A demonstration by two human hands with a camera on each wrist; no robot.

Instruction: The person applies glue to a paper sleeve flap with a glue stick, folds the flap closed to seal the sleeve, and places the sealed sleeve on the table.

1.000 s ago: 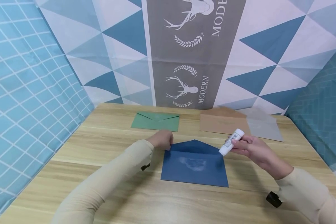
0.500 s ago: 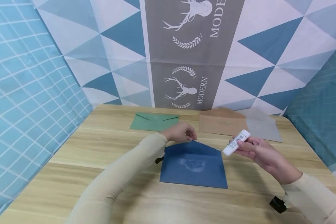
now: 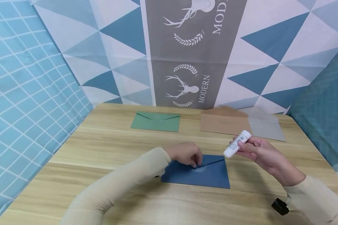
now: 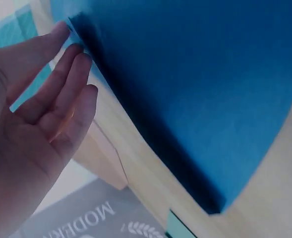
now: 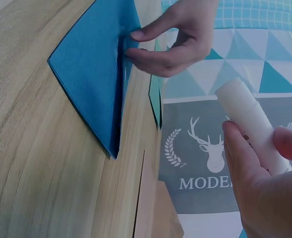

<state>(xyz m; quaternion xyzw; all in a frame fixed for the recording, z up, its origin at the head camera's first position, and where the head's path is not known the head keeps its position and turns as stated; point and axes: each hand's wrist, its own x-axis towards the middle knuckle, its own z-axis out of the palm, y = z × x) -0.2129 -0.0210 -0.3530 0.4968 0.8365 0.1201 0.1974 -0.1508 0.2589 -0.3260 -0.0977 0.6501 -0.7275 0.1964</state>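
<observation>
A blue envelope (image 3: 208, 176) lies on the table in front of the person, its flap (image 4: 141, 124) folded down toward the body but slightly raised. With thumb and fingers, the left hand (image 3: 186, 153) pinches the flap near its tip; that hand covers the envelope's upper left part in the head view. Right of the envelope, the right hand (image 3: 260, 153) grips a white glue stick (image 3: 237, 144) in the air, tilted, between thumb and fingers. In the right wrist view the glue stick (image 5: 252, 124) is near and the flap stands a little off the envelope's body.
At the back of the wooden table (image 3: 115, 147) lies a green envelope (image 3: 156, 122) with its flap down. A brown envelope (image 3: 225, 122) and a grey one (image 3: 266, 125) lie at the back right, flaps up. Patterned cloth (image 3: 183, 56) hangs behind.
The left hand has moved from the envelope's left corner to the flap's tip and brought the flap down toward the person. The right hand with the glue stick has shifted slightly right.
</observation>
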